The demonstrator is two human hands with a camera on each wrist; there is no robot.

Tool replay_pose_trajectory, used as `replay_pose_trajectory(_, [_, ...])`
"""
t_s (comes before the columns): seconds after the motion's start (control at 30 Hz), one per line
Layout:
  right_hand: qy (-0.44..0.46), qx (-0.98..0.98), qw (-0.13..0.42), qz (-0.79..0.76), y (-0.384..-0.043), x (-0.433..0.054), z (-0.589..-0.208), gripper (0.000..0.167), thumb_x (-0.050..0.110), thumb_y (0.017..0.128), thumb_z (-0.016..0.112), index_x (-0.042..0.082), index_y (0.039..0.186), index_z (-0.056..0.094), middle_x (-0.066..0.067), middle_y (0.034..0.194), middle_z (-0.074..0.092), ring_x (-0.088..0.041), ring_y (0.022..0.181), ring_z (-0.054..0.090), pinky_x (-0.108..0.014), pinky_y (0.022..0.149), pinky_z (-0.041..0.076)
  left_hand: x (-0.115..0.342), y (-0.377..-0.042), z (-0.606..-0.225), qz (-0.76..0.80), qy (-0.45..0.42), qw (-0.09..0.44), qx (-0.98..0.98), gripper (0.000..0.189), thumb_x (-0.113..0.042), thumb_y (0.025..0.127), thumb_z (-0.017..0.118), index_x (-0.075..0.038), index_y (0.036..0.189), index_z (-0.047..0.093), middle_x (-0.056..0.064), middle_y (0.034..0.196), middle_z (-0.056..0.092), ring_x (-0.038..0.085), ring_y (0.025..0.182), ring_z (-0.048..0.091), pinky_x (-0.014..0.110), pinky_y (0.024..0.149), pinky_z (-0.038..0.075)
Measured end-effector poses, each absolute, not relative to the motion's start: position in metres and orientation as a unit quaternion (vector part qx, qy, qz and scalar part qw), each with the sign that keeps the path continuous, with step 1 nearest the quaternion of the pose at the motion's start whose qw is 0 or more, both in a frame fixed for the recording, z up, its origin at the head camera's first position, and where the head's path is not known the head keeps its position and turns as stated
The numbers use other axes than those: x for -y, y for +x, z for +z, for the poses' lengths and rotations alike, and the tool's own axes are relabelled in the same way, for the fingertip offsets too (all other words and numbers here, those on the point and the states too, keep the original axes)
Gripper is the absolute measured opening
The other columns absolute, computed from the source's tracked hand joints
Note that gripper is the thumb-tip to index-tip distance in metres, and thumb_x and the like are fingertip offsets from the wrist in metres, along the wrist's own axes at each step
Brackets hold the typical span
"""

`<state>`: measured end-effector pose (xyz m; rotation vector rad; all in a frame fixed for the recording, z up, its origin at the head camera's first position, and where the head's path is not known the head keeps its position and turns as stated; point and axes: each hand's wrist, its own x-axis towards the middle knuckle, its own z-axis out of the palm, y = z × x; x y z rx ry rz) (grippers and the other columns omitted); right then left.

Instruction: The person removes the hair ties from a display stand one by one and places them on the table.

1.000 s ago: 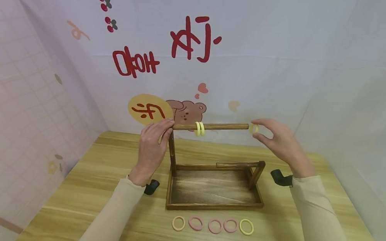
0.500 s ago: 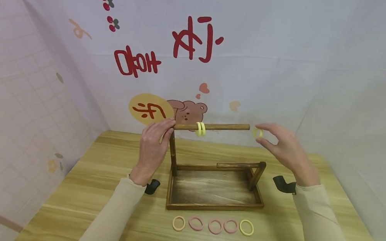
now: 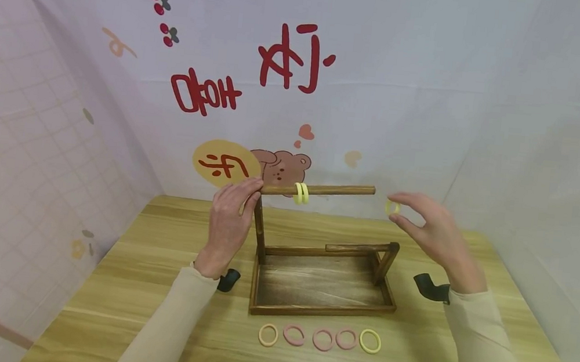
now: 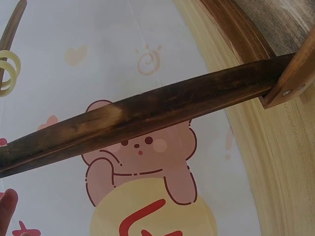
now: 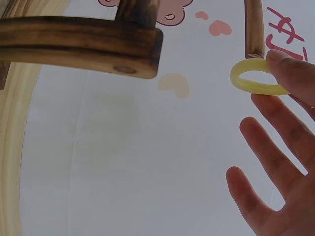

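My left hand holds the top corner of a dark wooden stand, fingers over the left end of its long upper rod. Two yellow rings hang side by side on that rod, left of its middle. Off the rod's free right end, my right hand pinches another yellow ring between thumb and forefinger. In the right wrist view the other fingers are spread, and the rod's tip shows just behind the ring. A fingertip of my left hand shows below the upright in the left wrist view.
A shorter, lower rod points left from the right post of the stand. Before the tray base lie an orange ring, several pink rings and a yellow ring on the wooden table.
My right hand has moved right and slightly down with the yellow ring, widening the gap to the rod's end. My left hand and the two rings on the rod stay in place.
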<state>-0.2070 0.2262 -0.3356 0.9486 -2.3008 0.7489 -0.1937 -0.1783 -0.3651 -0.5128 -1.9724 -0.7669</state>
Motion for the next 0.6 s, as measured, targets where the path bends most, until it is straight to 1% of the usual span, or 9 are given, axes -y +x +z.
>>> replay_pose_trajectory(0.13, [0.358, 0.848, 0.278, 0.275, -0.204, -0.228, -0.339, 0.051, -0.008, 0.079, 0.084, 0.001, 0.127, 0.07, -0.014, 0.126, 0.071, -0.037, 0.118, 0.063, -0.011, 0.108, 0.033, 0.178, -0.193, -0.366, -0.313, -0.21, 0.469, 0.799, 0.025, -0.006, 0.097, 0.071, -0.004, 0.122, 0.075, 0.011, 0.125, 0.074, 0.033, 0.112, 0.07, 0.062, 0.102, 0.046])
replay_pose_trajectory(0.3, [0.364, 0.844, 0.284, 0.274, -0.199, -0.229, -0.34, 0.053, -0.009, 0.077, 0.084, 0.001, 0.127, 0.07, -0.016, 0.125, 0.071, -0.039, 0.117, 0.063, -0.012, 0.108, 0.033, 0.178, -0.194, -0.367, -0.314, -0.209, 0.471, 0.797, 0.027, -0.005, 0.096, 0.072, -0.005, 0.122, 0.075, 0.01, 0.125, 0.074, 0.033, 0.112, 0.07, 0.062, 0.102, 0.047])
replay_pose_trajectory(0.6, [0.363, 0.839, 0.298, 0.274, -0.189, -0.229, -0.341, 0.057, -0.011, 0.075, 0.084, 0.004, 0.129, 0.071, -0.015, 0.126, 0.071, -0.039, 0.114, 0.065, -0.012, 0.107, 0.035, 0.178, -0.195, -0.367, -0.311, -0.21, 0.471, 0.798, 0.027, -0.006, 0.097, 0.072, -0.005, 0.123, 0.075, 0.01, 0.125, 0.074, 0.033, 0.112, 0.07, 0.063, 0.101, 0.047])
